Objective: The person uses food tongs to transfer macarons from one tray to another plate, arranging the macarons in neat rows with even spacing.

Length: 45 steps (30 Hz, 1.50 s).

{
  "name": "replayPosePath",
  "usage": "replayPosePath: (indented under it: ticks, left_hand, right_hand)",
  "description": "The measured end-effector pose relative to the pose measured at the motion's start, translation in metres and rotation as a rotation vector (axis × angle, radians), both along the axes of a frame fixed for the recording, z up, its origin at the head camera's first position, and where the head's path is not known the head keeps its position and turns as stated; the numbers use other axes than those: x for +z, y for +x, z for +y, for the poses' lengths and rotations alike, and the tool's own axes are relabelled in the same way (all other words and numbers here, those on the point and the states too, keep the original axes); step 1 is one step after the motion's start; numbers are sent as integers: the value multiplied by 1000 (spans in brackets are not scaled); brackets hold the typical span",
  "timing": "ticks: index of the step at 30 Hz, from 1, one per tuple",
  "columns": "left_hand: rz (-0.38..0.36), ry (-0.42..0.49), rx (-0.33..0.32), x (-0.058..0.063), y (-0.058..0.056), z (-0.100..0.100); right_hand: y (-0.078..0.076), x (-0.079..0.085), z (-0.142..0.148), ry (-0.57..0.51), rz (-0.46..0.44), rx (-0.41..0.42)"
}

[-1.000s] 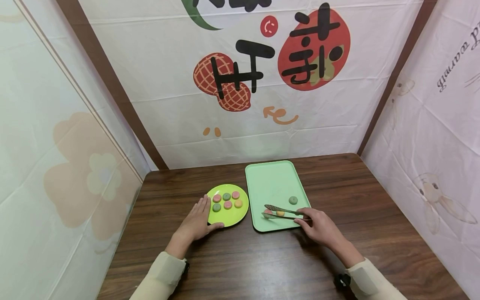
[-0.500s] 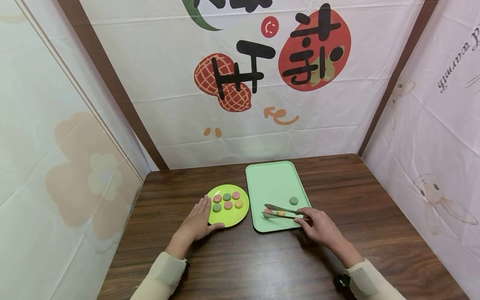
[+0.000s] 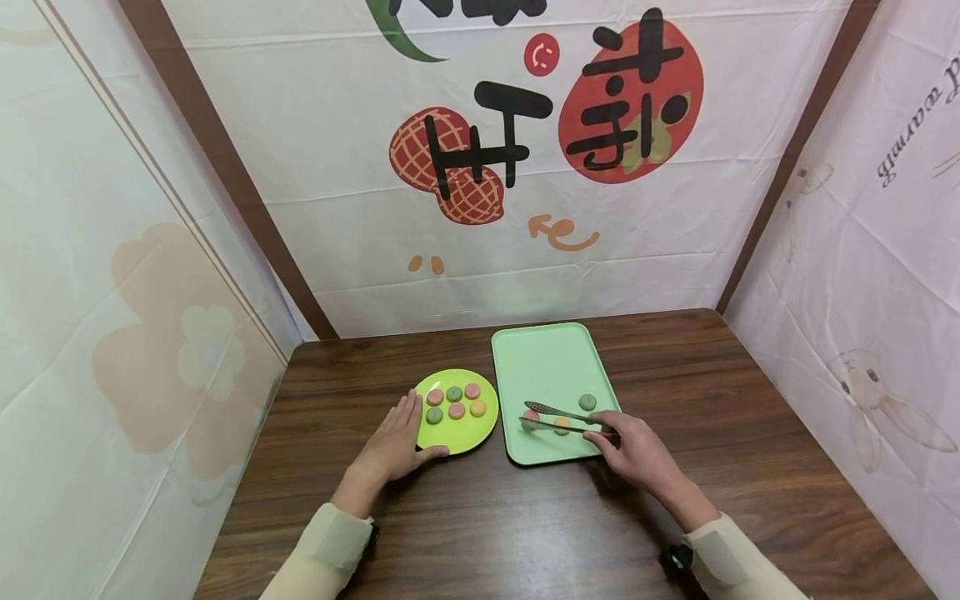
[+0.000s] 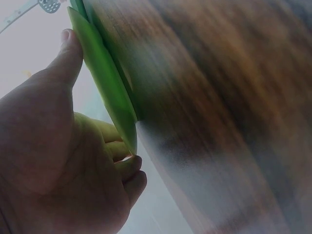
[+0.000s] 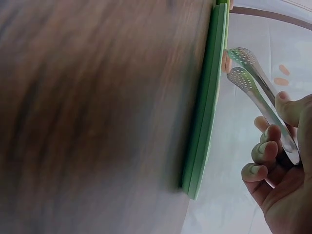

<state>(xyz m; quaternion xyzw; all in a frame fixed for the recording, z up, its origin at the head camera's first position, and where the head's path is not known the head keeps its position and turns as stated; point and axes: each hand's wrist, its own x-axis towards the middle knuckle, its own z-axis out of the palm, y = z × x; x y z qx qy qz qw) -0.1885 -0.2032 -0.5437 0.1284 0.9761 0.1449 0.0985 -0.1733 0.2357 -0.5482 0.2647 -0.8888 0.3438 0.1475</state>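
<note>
My right hand holds metal tongs over the near part of the mint-green tray. Between the perforated tong tips is a pink macaron, partly covered by the nearer arm; in the right wrist view it shows as a pink edge at the tips. A yellow macaron lies under the tongs, and a green macaron sits by the tray's right side. My left hand rests against the rim of the lime-green plate, fingers extended along its left side and thumb at the near edge.
On the plate are two rows of macarons: pink ones, green ones and a yellow one. Plate and tray stand close side by side on a dark wooden table. Printed white cloth walls border the table.
The right hand and tongs have shifted slightly away and leftward, and the pink macaron between the tips has shifted with them. The left hand stays at the plate.
</note>
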Motion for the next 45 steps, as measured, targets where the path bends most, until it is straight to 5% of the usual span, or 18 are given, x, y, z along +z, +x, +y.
replayPosePath:
  ticks: [45]
  left_hand:
    - [0,-1,4,0,0,1]
  right_hand:
    - [-19,10,-51,-19,76,107]
